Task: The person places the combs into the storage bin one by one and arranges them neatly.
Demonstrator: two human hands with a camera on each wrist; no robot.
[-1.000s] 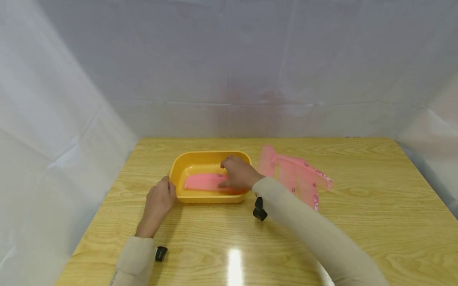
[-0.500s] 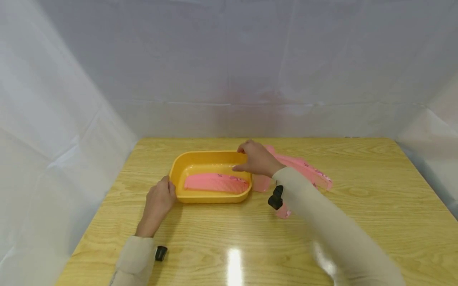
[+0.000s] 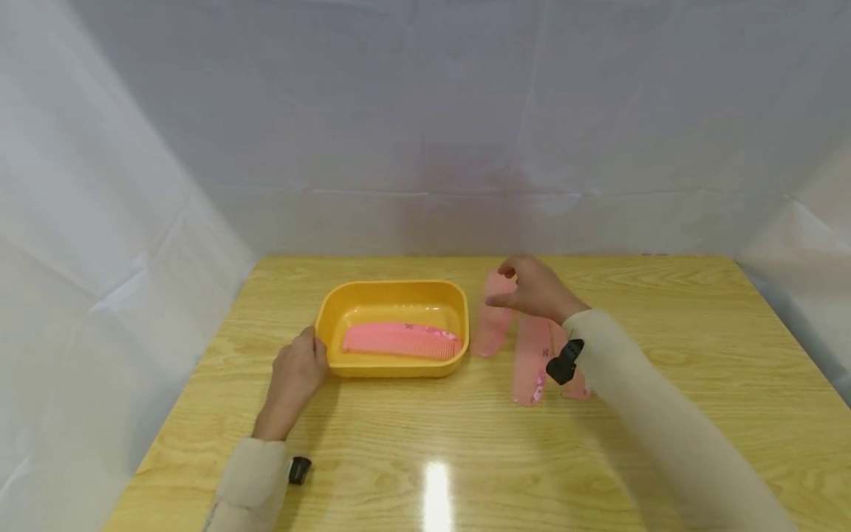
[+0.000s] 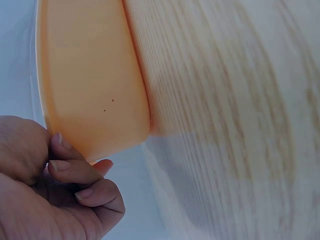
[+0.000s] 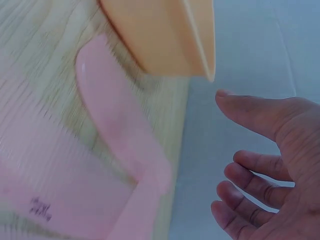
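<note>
A yellow plastic basin (image 3: 392, 371) sits on the wooden table, and my left hand (image 3: 298, 373) grips its left rim. The left wrist view shows the fingers (image 4: 75, 171) curled at the basin's corner. One pink comb (image 3: 382, 340) lies flat inside, teeth toward me. Right of the basin, several more pink combs (image 3: 493, 329) lie overlapping on the table. My right hand (image 3: 535, 288) hovers over them, thumb and fingers spread with nothing between. It partly hides the combs beneath. In the right wrist view, a comb with dark print (image 5: 50, 175) lies below the hand.
The light wooden table (image 3: 392, 443) reaches back to a pale sheet (image 3: 425, 148) hung behind it. More sheeting (image 3: 80, 295) stands along the left side. A black wrist camera (image 3: 565, 362) is strapped at the right sleeve (image 3: 651, 399).
My right hand has moved from inside the basin, out over its right rim, to above the combs on the table, leaving the comb in the basin uncovered. My left hand stays put.
</note>
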